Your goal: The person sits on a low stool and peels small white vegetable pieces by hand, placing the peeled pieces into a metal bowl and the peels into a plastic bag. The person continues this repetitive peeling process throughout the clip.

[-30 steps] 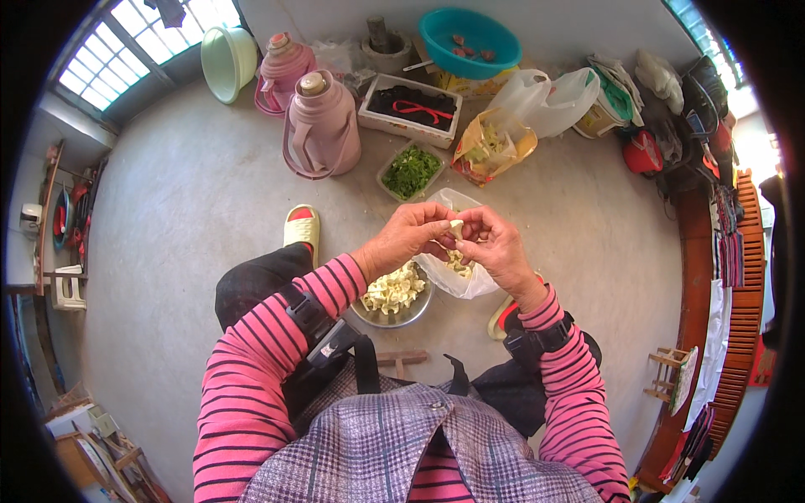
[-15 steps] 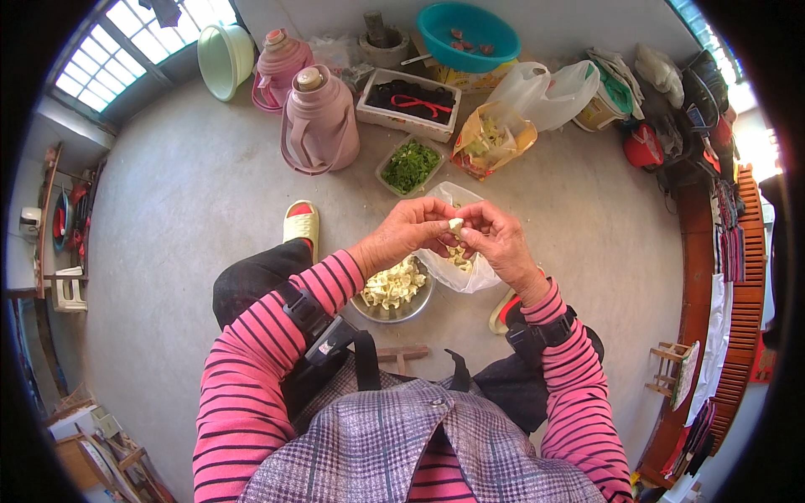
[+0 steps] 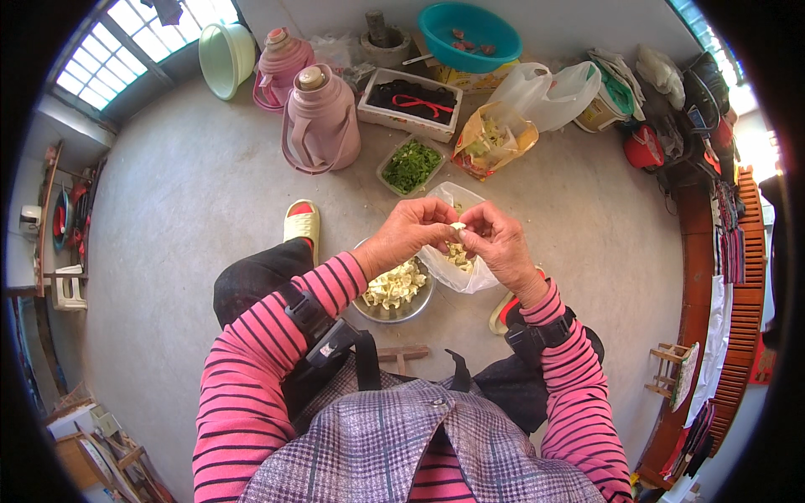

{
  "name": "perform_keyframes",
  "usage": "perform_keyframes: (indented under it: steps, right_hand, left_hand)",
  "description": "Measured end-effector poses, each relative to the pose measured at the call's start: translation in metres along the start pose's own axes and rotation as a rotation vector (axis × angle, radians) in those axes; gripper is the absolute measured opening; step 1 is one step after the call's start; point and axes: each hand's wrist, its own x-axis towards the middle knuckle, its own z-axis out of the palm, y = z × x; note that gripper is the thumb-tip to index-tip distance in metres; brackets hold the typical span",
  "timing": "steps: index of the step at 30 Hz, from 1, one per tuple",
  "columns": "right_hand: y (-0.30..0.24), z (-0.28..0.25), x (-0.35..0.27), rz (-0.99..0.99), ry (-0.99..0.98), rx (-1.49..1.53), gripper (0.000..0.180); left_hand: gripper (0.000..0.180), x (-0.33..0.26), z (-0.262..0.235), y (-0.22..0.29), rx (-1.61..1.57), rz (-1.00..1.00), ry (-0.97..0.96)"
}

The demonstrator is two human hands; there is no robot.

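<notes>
Between the fingertips of both hands is a small pale cream-coloured piece (image 3: 458,225), its kind too small to tell. My left hand (image 3: 406,228) pinches it from one side, and my right hand (image 3: 496,240) from the other. Just below them a white plastic bag (image 3: 471,277) lies open with pale pieces inside, partly hidden by my fingers. To its left, near my left wrist, stands a round metal bowl (image 3: 387,317) heaped with similar cream-coloured pieces (image 3: 397,285).
Beyond my hands are a clear tub of chopped greens (image 3: 411,165), a printed yellow bag (image 3: 495,138) and a white foam box (image 3: 408,127). Two pink thermos flasks (image 3: 324,126) stand left of them. A teal basin (image 3: 469,38) rests at the back.
My fingers have closed further around the cream-coloured piece, and less of it shows. The bowl and bag stay where they were.
</notes>
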Motion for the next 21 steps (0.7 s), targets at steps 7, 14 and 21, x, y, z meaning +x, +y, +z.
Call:
perform_keyframes:
  steps: [7,14,21]
  right_hand:
    - [0.001,-0.001,0.0,0.018,-0.001,0.011,0.012]
    - [0.002,-0.002,0.0,0.023,-0.009,-0.007,0.01]
    - [0.006,-0.011,0.004,0.05,0.051,-0.067,0.015]
  left_hand:
    - [0.02,0.002,-0.001,-0.003,-0.017,-0.022,0.036]
    - [0.019,0.001,-0.001,-0.002,-0.061,-0.046,0.038]
    - [0.013,0.004,-0.006,-0.003,0.007,-0.037,0.12]
